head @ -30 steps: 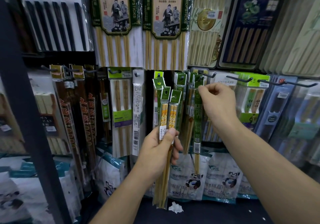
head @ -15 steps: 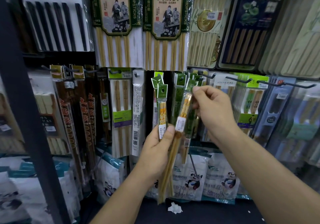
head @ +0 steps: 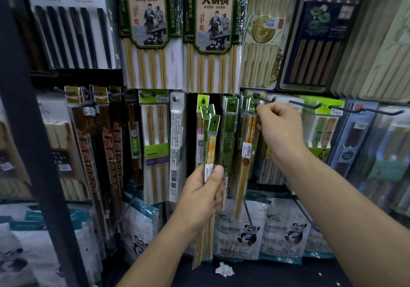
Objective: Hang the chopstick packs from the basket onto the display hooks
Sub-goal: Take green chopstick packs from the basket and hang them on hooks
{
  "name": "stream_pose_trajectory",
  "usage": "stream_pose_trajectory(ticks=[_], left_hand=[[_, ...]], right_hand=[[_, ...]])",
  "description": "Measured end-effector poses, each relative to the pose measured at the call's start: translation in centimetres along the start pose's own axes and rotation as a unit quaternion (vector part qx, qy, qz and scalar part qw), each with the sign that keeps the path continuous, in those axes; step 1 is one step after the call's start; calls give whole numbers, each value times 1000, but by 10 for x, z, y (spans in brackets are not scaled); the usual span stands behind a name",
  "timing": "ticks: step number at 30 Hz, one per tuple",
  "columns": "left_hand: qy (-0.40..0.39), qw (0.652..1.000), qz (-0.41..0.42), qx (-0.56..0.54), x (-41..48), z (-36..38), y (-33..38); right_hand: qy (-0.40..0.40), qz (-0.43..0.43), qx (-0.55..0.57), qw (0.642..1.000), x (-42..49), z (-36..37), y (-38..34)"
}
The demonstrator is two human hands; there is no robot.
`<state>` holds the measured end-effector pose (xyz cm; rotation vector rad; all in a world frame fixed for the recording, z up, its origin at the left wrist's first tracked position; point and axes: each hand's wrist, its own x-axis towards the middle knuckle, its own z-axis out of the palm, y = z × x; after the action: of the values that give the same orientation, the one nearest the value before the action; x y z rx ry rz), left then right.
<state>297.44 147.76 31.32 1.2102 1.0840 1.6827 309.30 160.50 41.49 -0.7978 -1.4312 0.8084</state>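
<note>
My left hand [head: 203, 194] grips two narrow chopstick packs [head: 210, 144] with green header cards, held upright in front of the display. My right hand [head: 280, 131] pinches the green header of another chopstick pack [head: 247, 151], which has yellow print and a white barcode label. That header sits at the tip of a black display hook [head: 263, 98]. The pack hangs straight down from my fingers. More green-header packs [head: 229, 131] hang on the neighbouring hook just left of it. The basket is out of view.
Large bamboo chopstick packs [head: 148, 31] hang on the upper row. Empty black hooks [head: 308, 105] jut out to the right of my right hand. Panda-printed bags [head: 246, 231] stand below. A dark upright post [head: 28, 131] runs down the left side. Crumpled white paper [head: 224, 270] lies on the dark floor.
My right hand took one pack from the bundle in my left hand and raised it up and right to the hook tip. My left hand stays put with fewer packs.
</note>
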Motion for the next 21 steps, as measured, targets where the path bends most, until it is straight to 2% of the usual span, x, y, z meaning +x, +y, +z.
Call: stream_pose_trajectory(ticks=[6, 9, 16, 21], left_hand=[[-26, 995, -11, -98, 1, -3, -4], [-25, 995, -4, -95, 1, -2, -5], [-1, 1000, 11, -17, -1, 4, -5], [19, 999, -2, -46, -3, 8, -5]], right_hand=[[18, 3, -49, 999, -3, -3, 10], [30, -12, -44, 999, -15, -4, 10], [-129, -50, 16, 990, -54, 1, 7], [-110, -5, 38, 993, -50, -1, 3]])
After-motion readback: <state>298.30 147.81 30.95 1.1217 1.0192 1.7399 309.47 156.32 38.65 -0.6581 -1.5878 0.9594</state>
